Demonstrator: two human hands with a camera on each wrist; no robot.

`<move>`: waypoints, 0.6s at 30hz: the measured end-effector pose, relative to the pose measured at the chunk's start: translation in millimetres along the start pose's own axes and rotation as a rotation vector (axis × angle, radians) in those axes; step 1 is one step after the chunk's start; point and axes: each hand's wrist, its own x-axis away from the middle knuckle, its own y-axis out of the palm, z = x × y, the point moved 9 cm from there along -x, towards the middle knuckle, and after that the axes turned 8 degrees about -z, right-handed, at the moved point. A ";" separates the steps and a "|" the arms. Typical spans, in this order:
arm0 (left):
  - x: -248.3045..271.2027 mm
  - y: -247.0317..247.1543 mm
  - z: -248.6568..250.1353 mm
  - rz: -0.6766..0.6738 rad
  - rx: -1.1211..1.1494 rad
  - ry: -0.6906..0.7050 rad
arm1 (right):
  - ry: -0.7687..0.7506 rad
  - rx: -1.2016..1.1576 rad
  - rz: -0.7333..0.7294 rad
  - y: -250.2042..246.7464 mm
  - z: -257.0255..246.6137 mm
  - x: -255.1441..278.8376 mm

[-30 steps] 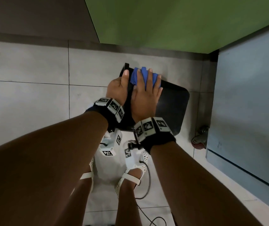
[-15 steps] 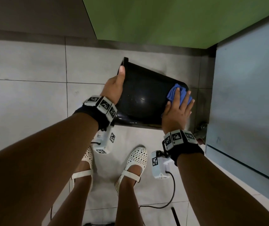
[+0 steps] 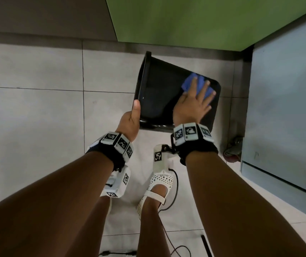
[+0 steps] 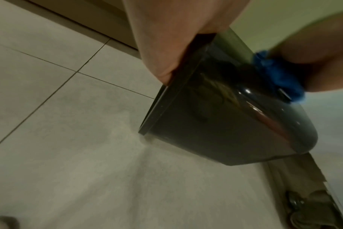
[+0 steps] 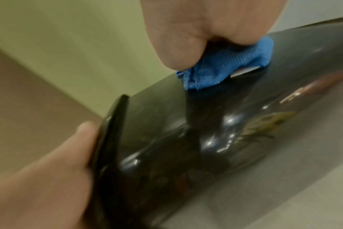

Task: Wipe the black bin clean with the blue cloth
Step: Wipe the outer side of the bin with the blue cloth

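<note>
The black bin [image 3: 159,93] lies tilted on its side above the tiled floor, its open rim facing left. My left hand [image 3: 131,119] grips the rim at its near corner, thumb along the outside edge. My right hand [image 3: 193,104] lies flat with spread fingers on the bin's upper side near the base, pressing the bunched blue cloth [image 3: 191,82] against it. In the left wrist view the bin [image 4: 225,124] shows glossy reflections, with the cloth [image 4: 278,74] on top of it. In the right wrist view the cloth [image 5: 225,66] sits under my palm on the bin [image 5: 186,131].
A green panel [image 3: 204,25] stands behind the bin. To the right is a grey cabinet [image 3: 287,108] with a caster wheel [image 3: 232,153] at its foot. My feet in white shoes [image 3: 157,184] and a black cable [image 3: 174,191] are on the floor below.
My right hand has swept the cloth from the rim end across to the base end of the bin. My left hand has slid down the rim toward me.
</note>
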 end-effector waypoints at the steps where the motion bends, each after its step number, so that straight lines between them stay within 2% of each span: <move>1: 0.0 -0.2 0.7 0.011 0.006 0.000 | -0.087 0.032 -0.024 5.6 -19.4 2.4; 4: 1.5 0.7 8.3 0.009 0.046 -0.011 | -0.358 0.139 -0.074 25.7 -60.6 25.0; 6: -0.1 0.9 12.5 -0.010 0.095 -0.001 | -0.483 0.200 -0.098 40.5 -63.6 48.7; 11: 0.8 -8.8 26.8 0.030 0.087 -0.018 | -0.597 0.285 -0.097 48.1 -40.2 83.5; 13: 1.9 -12.6 36.2 0.046 0.029 -0.035 | -0.559 0.265 -0.084 33.2 -29.9 74.4; 18: 3.8 -14.0 48.9 0.052 -0.019 -0.094 | -0.180 0.193 -0.048 -17.1 41.0 24.2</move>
